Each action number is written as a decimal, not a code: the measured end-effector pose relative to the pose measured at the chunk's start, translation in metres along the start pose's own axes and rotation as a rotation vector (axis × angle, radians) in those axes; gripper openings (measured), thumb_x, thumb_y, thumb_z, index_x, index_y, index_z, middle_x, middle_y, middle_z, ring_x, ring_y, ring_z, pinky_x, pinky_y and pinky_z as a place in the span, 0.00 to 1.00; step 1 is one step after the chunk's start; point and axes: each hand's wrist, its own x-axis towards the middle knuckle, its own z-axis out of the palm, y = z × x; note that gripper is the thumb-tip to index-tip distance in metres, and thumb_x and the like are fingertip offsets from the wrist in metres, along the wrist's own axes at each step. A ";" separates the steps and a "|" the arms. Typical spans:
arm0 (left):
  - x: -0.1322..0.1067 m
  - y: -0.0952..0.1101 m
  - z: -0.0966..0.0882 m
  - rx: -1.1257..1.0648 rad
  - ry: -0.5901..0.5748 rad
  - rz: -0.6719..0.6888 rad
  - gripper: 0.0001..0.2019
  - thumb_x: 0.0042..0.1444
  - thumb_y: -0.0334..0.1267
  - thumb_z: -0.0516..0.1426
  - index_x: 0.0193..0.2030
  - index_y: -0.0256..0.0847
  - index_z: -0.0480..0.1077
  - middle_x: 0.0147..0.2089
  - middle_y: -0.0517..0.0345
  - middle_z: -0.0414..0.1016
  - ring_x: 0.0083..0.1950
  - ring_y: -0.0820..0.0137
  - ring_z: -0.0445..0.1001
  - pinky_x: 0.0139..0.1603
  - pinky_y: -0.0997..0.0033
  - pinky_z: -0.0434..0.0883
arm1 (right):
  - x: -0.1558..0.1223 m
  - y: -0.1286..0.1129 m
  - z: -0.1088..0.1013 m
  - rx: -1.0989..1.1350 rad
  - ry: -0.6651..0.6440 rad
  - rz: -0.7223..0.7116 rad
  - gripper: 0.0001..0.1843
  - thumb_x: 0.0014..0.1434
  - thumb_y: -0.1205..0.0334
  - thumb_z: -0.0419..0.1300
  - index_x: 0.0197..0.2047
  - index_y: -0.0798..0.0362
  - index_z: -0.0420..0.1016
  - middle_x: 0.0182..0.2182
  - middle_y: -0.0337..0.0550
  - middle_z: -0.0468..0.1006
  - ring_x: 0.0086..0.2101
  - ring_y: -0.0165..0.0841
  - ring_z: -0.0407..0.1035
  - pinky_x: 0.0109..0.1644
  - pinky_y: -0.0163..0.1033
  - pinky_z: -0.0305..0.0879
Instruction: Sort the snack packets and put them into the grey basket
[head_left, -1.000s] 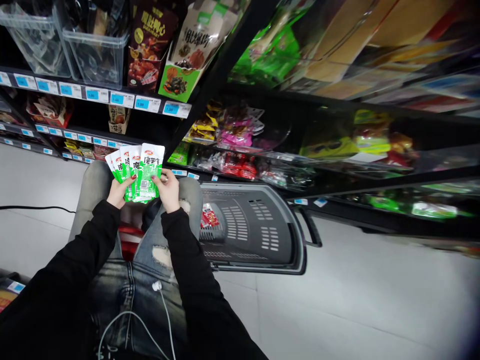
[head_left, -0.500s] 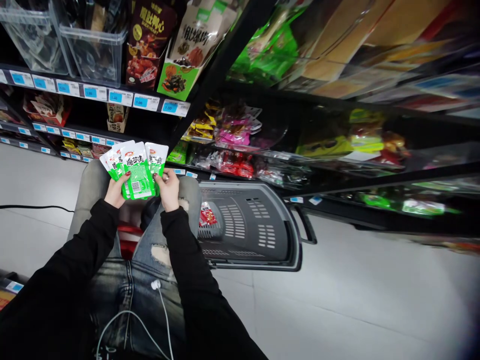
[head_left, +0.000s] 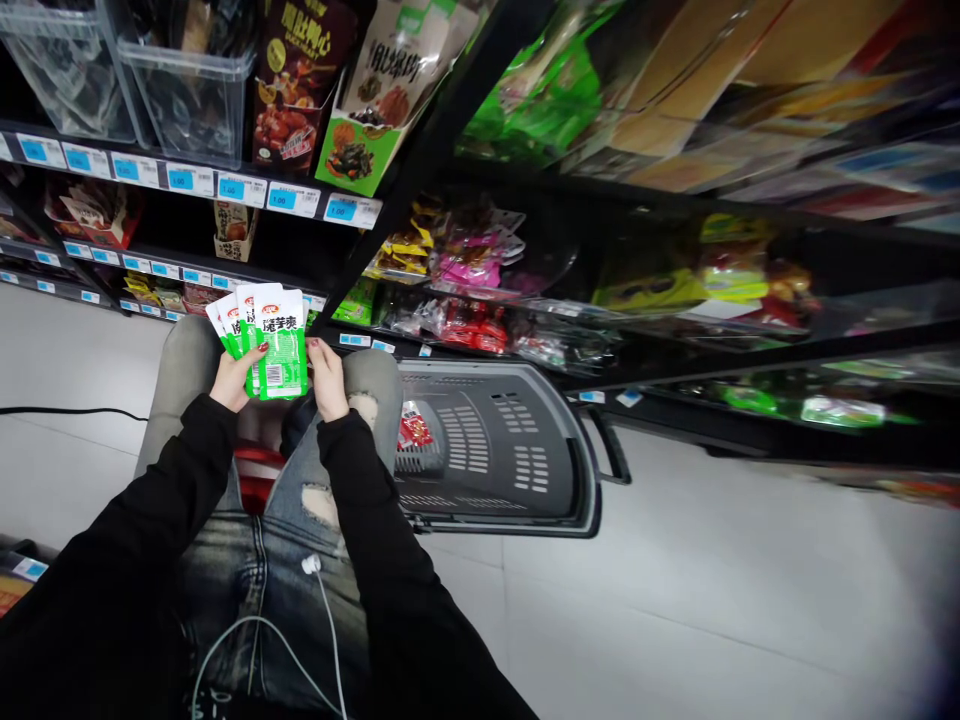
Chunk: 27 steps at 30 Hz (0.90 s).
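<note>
A fan of several green and white snack packets (head_left: 282, 348) is held upright above my knees, their printed sides facing me. My left hand (head_left: 234, 378) grips the fan at its lower left, thumb across the front and the other fingers hidden behind. At the right edge of the packets, my right hand (head_left: 328, 380) is closed, with its fingertips against the edge; how much it grips there is partly hidden. Just right of my knee stands a grey shopping basket (head_left: 559, 470) with a red snack packet (head_left: 414, 430) inside.
Store shelves (head_left: 300, 235) with price tags run across the front and right, holding clear plastic bins (head_left: 187, 110), boxed snacks (head_left: 296, 90) and bagged goods (head_left: 472, 325). A white earphone cable (head_left: 330, 620) lies over my lap. Pale floor tiles (head_left: 675, 580) stretch to the right.
The packets have been brought closer together, with one now in front at the right of the fan. My right hand has shifted slightly, its thumb no longer across a packet's front.
</note>
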 end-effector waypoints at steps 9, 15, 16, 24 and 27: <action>-0.002 0.001 0.004 0.008 0.044 0.019 0.21 0.32 0.38 0.69 0.37 0.35 0.74 0.40 0.48 0.80 0.50 0.52 0.75 0.55 0.51 0.69 | 0.006 0.002 -0.006 0.006 0.127 0.017 0.17 0.42 0.49 0.64 0.29 0.53 0.67 0.23 0.36 0.72 0.26 0.29 0.66 0.33 0.35 0.63; 0.000 0.001 0.001 -0.037 0.049 0.032 0.19 0.34 0.35 0.68 0.37 0.36 0.74 0.38 0.51 0.81 0.49 0.55 0.76 0.56 0.54 0.69 | 0.016 0.011 -0.027 0.012 0.515 0.001 0.12 0.53 0.56 0.55 0.34 0.54 0.59 0.24 0.34 0.64 0.26 0.24 0.57 0.33 0.33 0.56; 0.001 0.001 0.001 -0.047 0.043 0.029 0.18 0.35 0.35 0.68 0.37 0.36 0.74 0.37 0.52 0.81 0.49 0.56 0.77 0.56 0.55 0.69 | 0.017 0.011 -0.028 0.007 0.539 0.002 0.11 0.54 0.56 0.54 0.34 0.53 0.57 0.24 0.33 0.62 0.26 0.24 0.56 0.33 0.33 0.55; -0.003 0.003 0.003 -0.115 -0.014 -0.047 0.17 0.38 0.34 0.66 0.39 0.37 0.73 0.37 0.54 0.81 0.48 0.58 0.77 0.56 0.55 0.70 | 0.006 0.003 -0.009 0.004 0.213 -0.043 0.12 0.47 0.55 0.60 0.29 0.52 0.62 0.19 0.29 0.61 0.23 0.24 0.55 0.29 0.31 0.52; -0.005 0.004 0.004 -0.092 -0.049 -0.061 0.17 0.38 0.34 0.67 0.38 0.37 0.73 0.38 0.53 0.81 0.50 0.57 0.76 0.56 0.54 0.69 | 0.004 0.004 -0.003 0.033 0.055 -0.053 0.10 0.48 0.55 0.58 0.28 0.51 0.61 0.16 0.27 0.56 0.20 0.24 0.51 0.26 0.31 0.49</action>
